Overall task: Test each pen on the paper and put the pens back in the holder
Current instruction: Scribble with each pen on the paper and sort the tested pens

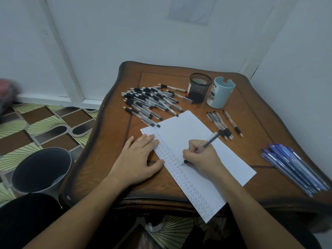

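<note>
Right hand (199,159) grips a clear black-gripped pen (206,145); left hand (142,159) presses flat on scribble-lined paper (197,130).

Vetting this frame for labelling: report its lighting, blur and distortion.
Head view: dim, bluish light; soft shadow under the left hand; wide-angle distortion slants the white wall trim; a reddish object at the left border is blurred; the held pen and scribbles on the paper read sharp.

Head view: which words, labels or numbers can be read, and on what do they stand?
"RY": on the blue cup, the end of a word; the rest is hidden.
Label on the mesh holder: too blurred to read.
Pen marks on the paper: too small to read.
</note>
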